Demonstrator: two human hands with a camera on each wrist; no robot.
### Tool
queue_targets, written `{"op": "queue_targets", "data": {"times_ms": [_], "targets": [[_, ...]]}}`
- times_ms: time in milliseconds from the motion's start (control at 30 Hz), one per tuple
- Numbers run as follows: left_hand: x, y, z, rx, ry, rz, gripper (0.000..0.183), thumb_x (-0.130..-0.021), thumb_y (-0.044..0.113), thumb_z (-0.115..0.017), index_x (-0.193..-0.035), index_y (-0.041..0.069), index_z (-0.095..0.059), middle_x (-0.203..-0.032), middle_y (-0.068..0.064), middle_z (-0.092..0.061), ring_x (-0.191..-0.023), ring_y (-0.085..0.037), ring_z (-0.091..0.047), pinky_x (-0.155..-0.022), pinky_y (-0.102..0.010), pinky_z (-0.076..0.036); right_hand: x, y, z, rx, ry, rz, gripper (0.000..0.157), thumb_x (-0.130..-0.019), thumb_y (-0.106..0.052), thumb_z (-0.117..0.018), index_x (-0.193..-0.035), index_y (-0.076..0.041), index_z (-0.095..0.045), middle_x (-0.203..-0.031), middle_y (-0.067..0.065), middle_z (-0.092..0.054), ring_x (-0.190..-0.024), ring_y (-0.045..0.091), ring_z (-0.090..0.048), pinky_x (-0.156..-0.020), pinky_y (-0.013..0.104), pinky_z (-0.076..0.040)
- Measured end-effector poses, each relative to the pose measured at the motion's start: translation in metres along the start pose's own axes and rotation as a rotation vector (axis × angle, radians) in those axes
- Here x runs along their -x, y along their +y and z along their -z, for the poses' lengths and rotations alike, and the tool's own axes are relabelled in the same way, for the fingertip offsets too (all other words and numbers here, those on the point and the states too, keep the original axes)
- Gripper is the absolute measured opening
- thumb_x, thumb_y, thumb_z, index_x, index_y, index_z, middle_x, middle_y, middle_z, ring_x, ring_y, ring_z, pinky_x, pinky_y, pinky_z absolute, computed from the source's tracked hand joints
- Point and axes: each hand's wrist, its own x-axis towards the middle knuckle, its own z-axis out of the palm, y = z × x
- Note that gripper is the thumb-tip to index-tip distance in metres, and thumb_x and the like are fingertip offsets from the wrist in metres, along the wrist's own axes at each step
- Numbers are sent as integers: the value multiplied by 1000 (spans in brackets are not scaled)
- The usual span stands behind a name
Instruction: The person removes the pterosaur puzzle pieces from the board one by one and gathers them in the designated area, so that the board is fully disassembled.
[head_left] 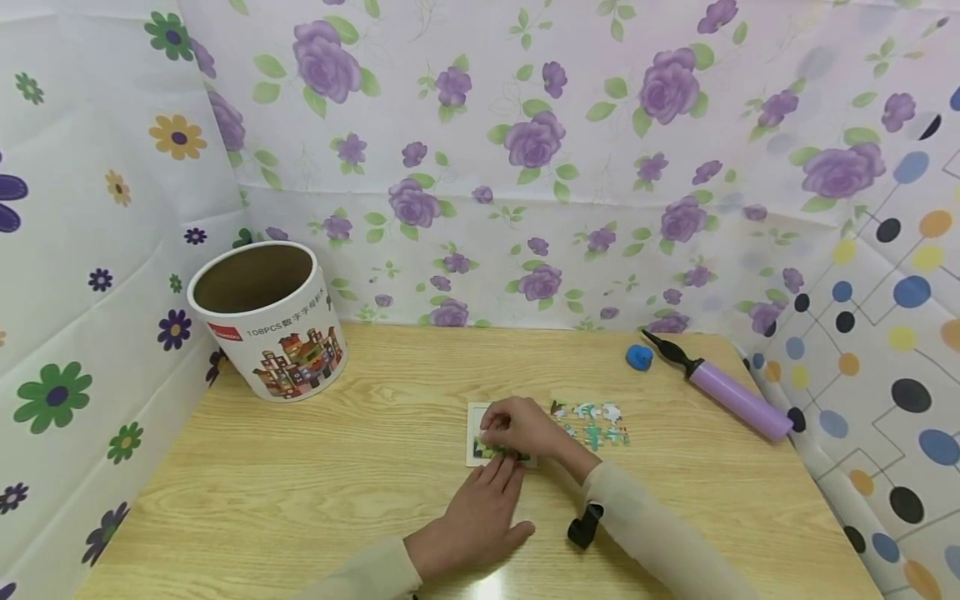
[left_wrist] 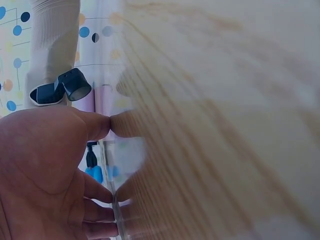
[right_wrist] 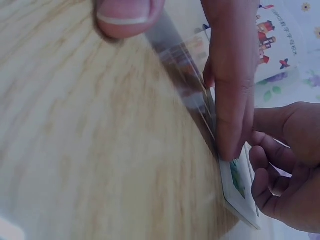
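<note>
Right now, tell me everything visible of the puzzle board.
The puzzle board is thin, with a pale border and green artwork showing inside; material unclear. It lies flat on the table, left of the loose pieces. The left hand rests fingers on its near edge; the right hand hides much of it, contact unclear.

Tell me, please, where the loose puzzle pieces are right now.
In the head view, the loose puzzle pieces lie on the table, just right of the puzzle board.
</note>
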Motion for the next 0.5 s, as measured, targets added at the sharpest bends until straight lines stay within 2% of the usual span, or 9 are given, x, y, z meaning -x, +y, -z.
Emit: {"op": "queue_targets", "data": {"times_ms": [233, 500], "targets": [[0, 1, 1, -23, 10, -1, 77, -104, 57, -46, -156, 2, -39, -163, -16, -36, -151, -29, -34, -115, -45, -38, 3, 4, 12, 17, 44, -13, 9, -96, -27, -73, -100, -19, -72, -87, -13, -69, -79, 6, -66, -73, 29, -55], [-1, 2, 1, -28, 12, 7, 77, -103, 59, -47, -155, 2, -40, -162, -16, -37, -149, -30, -37, -114, -44, -39, 18, 8, 30, 37, 106, -48, 9, -95, -26, -74, -99, -19, -74, -87, -11, -69, -80, 7, -65, -74, 30, -54]]}}
